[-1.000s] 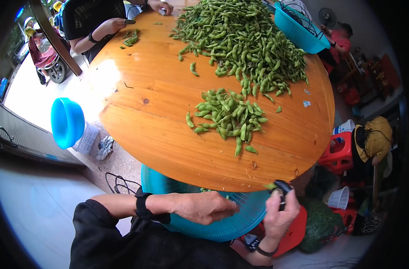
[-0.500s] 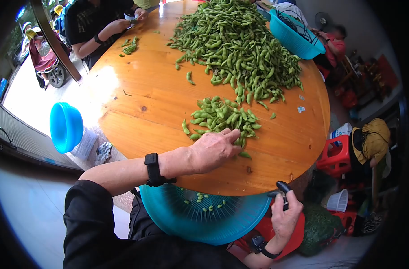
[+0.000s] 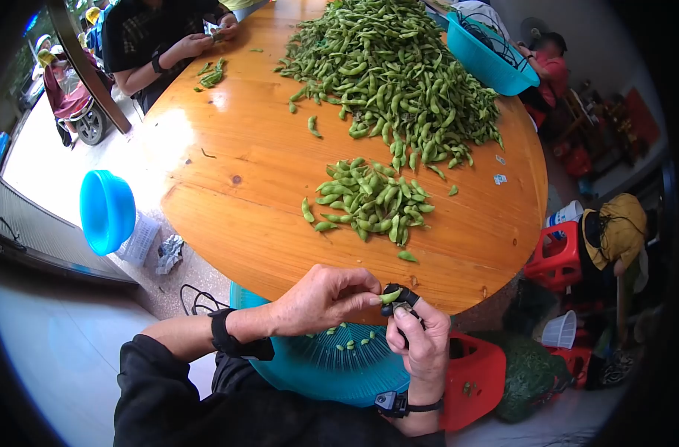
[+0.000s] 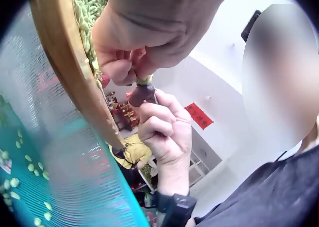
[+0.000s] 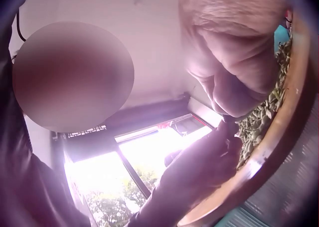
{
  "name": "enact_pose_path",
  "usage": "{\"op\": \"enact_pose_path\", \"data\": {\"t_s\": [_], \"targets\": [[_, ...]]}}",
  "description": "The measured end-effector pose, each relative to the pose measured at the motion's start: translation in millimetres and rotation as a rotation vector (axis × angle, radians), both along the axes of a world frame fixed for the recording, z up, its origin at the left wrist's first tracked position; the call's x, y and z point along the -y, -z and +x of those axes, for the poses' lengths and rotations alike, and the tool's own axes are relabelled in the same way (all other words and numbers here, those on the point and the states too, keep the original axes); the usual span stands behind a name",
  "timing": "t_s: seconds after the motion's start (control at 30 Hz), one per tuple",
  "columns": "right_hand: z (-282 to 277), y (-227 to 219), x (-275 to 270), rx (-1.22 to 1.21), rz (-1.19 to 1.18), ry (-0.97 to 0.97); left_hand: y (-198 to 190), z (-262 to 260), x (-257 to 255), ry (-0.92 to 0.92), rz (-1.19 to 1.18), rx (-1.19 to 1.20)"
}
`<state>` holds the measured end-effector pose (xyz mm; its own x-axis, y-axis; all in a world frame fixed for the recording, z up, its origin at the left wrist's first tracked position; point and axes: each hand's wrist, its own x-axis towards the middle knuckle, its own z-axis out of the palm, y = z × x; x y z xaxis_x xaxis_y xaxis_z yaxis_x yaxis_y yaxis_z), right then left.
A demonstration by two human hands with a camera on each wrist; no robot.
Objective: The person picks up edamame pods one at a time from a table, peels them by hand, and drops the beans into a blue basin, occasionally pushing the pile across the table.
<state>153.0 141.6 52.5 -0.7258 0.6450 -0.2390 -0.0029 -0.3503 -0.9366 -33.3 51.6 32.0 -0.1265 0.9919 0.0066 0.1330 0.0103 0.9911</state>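
Observation:
My left hand (image 3: 317, 302) pinches one end of a green edamame pod (image 3: 389, 296) just over the table's near edge. At the pod's other end is my right hand (image 3: 423, 339), its index finger and thumb tipped with black covers that close on the pod. In the left wrist view the pod's end shows between the left fingertips and a dark covered fingertip (image 4: 143, 94). Below both hands, a teal basin (image 3: 294, 372) holds several loose shelled beans (image 3: 345, 346). A small heap of edamame pods (image 3: 373, 197) lies on the wooden table (image 3: 257, 216) ahead.
A large mound of pods (image 3: 399, 67) covers the far side, beside a teal basket (image 3: 492, 63) with black cables. Another person's hands (image 3: 198, 45) work at the far left. Red stools (image 3: 555, 257) stand right; blue basins (image 3: 107, 212) stand left.
My left hand reached forward to the small heap, then came back with a pod to the right hand. The right hand moved left and inward to meet it.

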Motion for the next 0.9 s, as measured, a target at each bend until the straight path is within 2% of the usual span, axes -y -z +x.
{"op": "enact_pose_path", "data": {"t_s": [0.03,0.1,0.23,0.3,0.33,0.4,0.47,0.53,0.57,0.6,0.67,0.7,0.77,0.8,0.9], "targets": [[-1,0,1,-0.007,-0.036,0.001,3,2,2,0.001,0.001,0.004],[-4,-1,4,0.028,0.025,0.007,6,6,4,-0.11,0.167,-0.213],[-5,0,4,0.086,0.209,-0.01,12,3,8,-0.083,0.162,-0.122],[-3,3,1,0.07,0.235,-0.05,15,-1,10,0.114,-0.208,0.604],[-1,4,0,0.052,0.262,-0.09,14,-1,11,0.114,-0.209,0.605],[1,3,-1,0.004,0.189,-0.102,13,2,14,0.188,-0.3,1.05],[2,2,-2,-0.046,0.115,-0.117,14,7,16,0.17,-0.28,1.081],[4,4,-1,-0.004,0.102,-0.1,11,8,18,0.135,-0.309,0.879],[4,5,0,-0.004,0.101,-0.101,14,11,18,0.101,-0.221,0.68],[3,7,3,0.08,0.182,-0.086,15,14,19,0.101,-0.222,0.68],[1,7,6,0.165,0.259,-0.072,15,18,21,-0.102,0.247,-0.281],[1,6,7,0.166,0.252,-0.062,16,20,22,-0.103,0.245,-0.281],[-1,4,11,0.167,0.244,-0.055,19,22,22,-0.137,0.22,-0.435],[-3,4,14,0.197,0.329,-0.043,20,23,22,-0.153,0.208,-0.513],[-4,1,15,0.215,0.448,-0.029,19,25,21,-0.155,0.266,-0.504]]}}
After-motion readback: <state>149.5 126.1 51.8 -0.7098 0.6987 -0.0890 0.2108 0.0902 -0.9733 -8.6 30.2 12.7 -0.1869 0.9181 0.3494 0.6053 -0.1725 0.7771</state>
